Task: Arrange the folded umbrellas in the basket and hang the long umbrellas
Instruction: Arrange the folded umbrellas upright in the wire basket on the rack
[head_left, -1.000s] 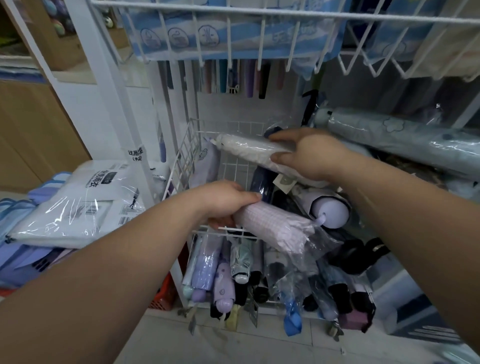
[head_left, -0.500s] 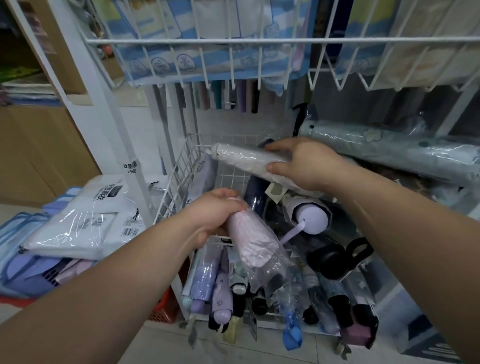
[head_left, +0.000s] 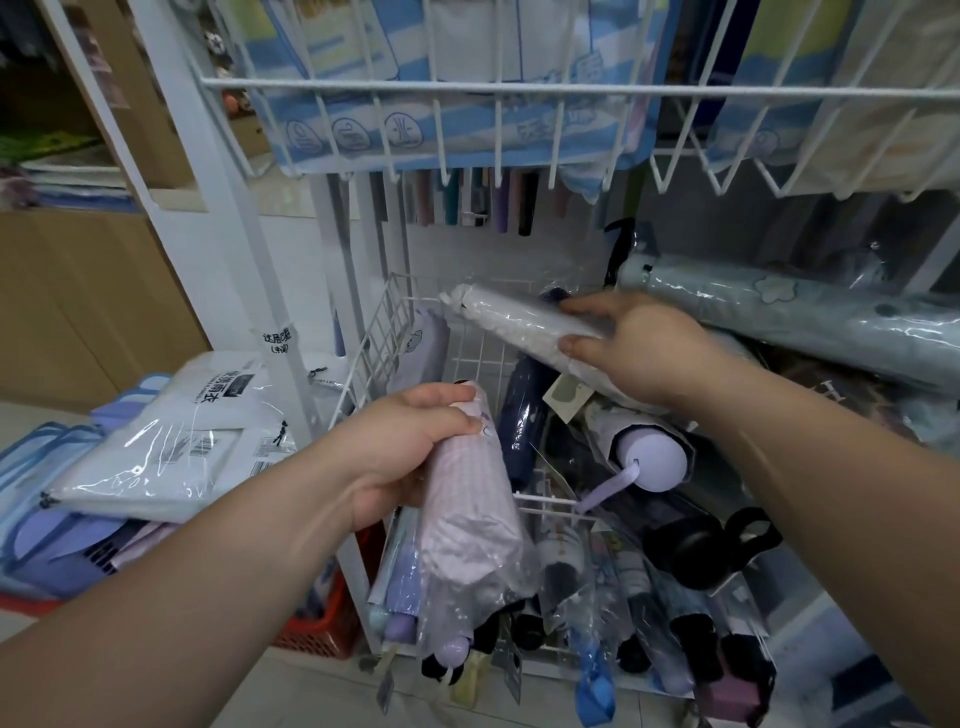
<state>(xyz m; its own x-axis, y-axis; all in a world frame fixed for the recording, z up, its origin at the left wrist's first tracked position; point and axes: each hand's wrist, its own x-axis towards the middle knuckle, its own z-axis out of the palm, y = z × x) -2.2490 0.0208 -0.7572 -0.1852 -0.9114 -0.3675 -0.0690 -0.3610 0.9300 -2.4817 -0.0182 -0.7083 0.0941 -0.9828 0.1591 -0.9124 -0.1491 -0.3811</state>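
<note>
- The left hand (head_left: 402, 452) wraps the top end of a pink folded umbrella (head_left: 470, 512); its long axis runs steeply down from the grip, handle end lowest, over the front rim of the wire basket (head_left: 550, 501).
- It looks soft, pleated, sleeved in loose clear plastic (crinkly, probably slippery).
- The right hand (head_left: 641, 358), farther back, presses a white folded umbrella (head_left: 524, 325) lying slantwise inside the basket, fingers curled over it.

This is a shop. White wire baskets (head_left: 415, 332) on a display rack hold many folded umbrellas (head_left: 524, 415) in clear plastic sleeves with price tags (head_left: 563, 397), and packaged raincoats (head_left: 171, 441) lie stacked beside them.
</note>
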